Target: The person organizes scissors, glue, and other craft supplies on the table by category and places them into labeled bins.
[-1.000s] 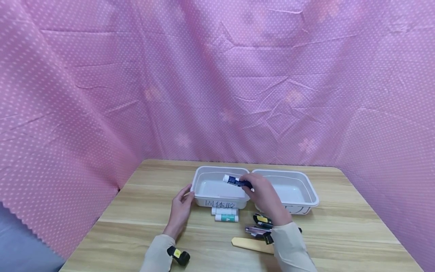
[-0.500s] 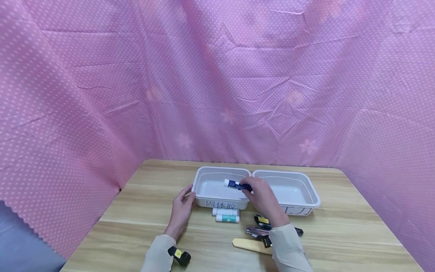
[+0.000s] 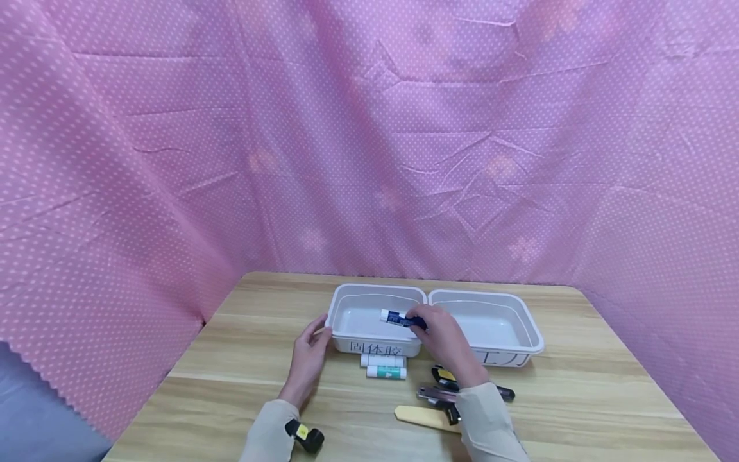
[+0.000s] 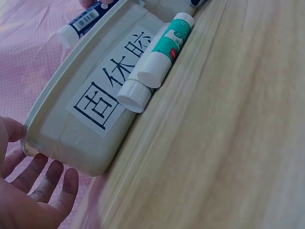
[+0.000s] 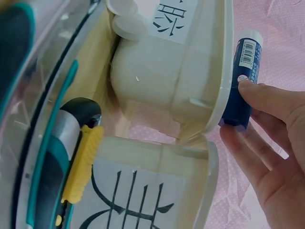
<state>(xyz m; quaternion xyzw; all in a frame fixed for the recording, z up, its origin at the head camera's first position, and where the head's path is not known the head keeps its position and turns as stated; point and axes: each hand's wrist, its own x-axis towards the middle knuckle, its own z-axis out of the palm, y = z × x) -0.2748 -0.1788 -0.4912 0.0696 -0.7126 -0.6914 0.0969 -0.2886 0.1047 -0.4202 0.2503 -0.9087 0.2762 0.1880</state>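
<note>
My right hand pinches a dark blue glue stick with a white end, level above the left white bin. In the right wrist view, thumb and fingertips grip its blue end. My left hand rests against the front left corner of that bin, its fingers loosely spread. The left wrist view shows the thumb at the rim and fingertips by the outer wall. Two glue sticks lie in front of the bin: a white one and a green-and-white one.
A second labelled white bin stands directly to the right. Several utility knives lie under my right forearm, beside a yellow flat-bladed object partly covered by the sleeve. A pink dotted curtain hangs behind the table.
My right hand has lowered slightly toward the left bin with the blue glue stick. My left hand has stayed at the bin's corner.
</note>
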